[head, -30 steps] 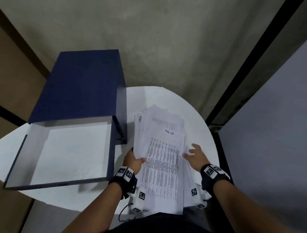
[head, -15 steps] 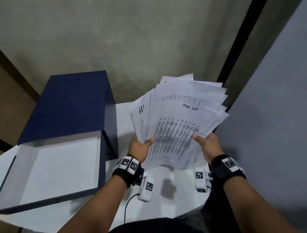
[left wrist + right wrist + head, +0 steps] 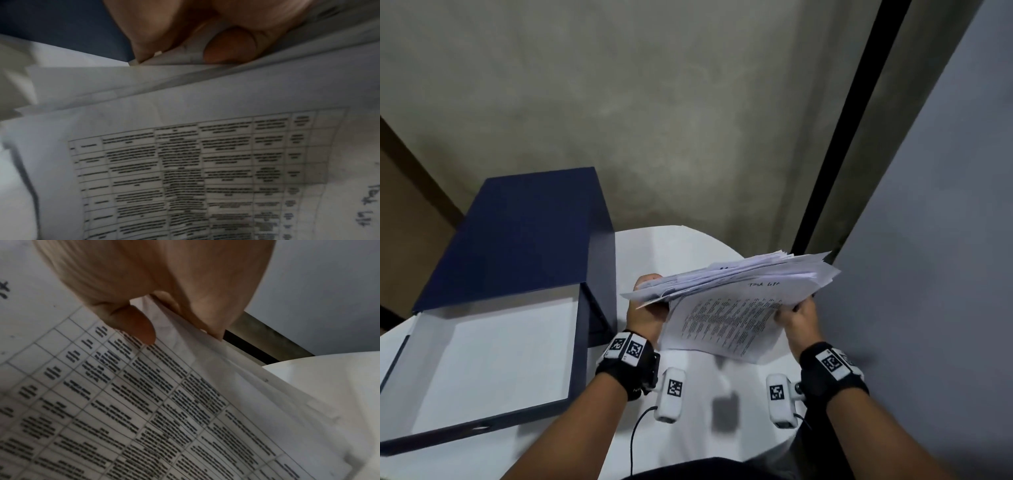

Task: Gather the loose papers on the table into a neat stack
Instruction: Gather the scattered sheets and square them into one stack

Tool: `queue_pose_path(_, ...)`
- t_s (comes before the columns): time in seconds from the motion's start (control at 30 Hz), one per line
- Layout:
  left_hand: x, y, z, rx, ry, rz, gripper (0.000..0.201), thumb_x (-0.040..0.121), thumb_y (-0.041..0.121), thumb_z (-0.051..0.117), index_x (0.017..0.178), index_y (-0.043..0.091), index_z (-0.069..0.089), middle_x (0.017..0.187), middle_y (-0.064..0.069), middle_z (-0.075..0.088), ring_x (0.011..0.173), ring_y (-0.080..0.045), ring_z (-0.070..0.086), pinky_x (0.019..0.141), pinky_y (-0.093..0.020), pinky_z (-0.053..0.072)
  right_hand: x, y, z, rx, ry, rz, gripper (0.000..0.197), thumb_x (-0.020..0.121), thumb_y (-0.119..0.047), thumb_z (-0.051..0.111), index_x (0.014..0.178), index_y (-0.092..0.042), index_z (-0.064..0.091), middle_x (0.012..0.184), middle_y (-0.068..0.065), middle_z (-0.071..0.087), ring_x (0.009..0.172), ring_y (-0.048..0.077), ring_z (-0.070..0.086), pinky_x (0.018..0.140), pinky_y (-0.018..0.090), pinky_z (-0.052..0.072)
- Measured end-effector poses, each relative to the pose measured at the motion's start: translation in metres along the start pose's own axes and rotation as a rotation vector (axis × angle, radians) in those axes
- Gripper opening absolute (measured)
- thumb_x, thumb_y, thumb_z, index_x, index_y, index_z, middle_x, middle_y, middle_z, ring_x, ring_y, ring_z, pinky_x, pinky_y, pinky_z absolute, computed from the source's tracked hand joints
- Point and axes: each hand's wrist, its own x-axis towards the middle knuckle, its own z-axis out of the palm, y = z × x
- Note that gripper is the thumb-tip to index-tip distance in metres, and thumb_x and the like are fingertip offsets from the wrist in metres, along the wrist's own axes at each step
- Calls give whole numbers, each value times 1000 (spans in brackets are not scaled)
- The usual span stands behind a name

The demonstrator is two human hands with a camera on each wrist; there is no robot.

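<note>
A bundle of white printed papers [image 3: 732, 308] hangs above the round white table [image 3: 688, 411], edges uneven and fanned. My left hand [image 3: 647, 308] grips its left side, thumb on the sheets [image 3: 230, 45]. My right hand [image 3: 796, 318] pinches the right side, thumb on the printed top sheet [image 3: 133, 327]. The top sheet [image 3: 185, 170] carries a table of text and a handwritten note. The bundle tilts, its far edge raised and its near edge drooping toward me.
An open dark blue box [image 3: 493, 342] with a white inside stands on the table to the left, its lid [image 3: 524, 233] raised behind it. A grey panel [image 3: 928, 274] is close on the right. A concrete floor lies beyond the table.
Both hands have lifted the papers off the table, held them up facing me, then tipped them flatter and lower. The view has tilted upward.
</note>
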Motion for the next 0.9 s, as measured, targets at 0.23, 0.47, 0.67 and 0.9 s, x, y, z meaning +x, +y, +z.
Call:
queue_pose_path(0.23, 1, -5, 4, -329, -125, 11, 77, 52, -18, 49, 123, 12, 52, 110, -15, 68, 101, -35, 66, 80, -48, 57, 7, 2, 1, -49, -17, -11, 43, 86, 12, 63, 127, 0, 56, 120, 15, 72, 113, 30, 69, 104, 53, 51)
queue_pose_path(0.47, -3, -19, -1, -301, -244, 46, 106, 43, -1, 64, 130, 39, 19, 135, -5, 42, 124, -30, 48, 100, -55, 43, 6, 0, -2, 25, -33, -7, 82, 66, 8, 52, 144, -10, 36, 127, 13, 67, 117, 26, 66, 100, 47, 54)
queue_pose_path(0.67, 0, -44, -10, -175, -322, 37, 115, 53, -16, 63, 134, 52, 17, 143, -9, 41, 118, -26, 54, 90, -45, 50, 10, 4, 3, -82, -14, 11, 63, 86, 5, 67, 138, -14, 38, 126, 8, 63, 124, 28, 60, 106, 46, 49)
queue_pose_path(0.9, 14, -44, -10, -157, -270, 24, 77, 58, -21, 43, 125, 15, 41, 118, -5, 58, 115, -23, 53, 76, -14, 49, 18, 13, 4, -92, 37, -17, 55, 90, -23, 70, 141, -14, 50, 133, 8, 67, 123, 24, 64, 107, 56, 48)
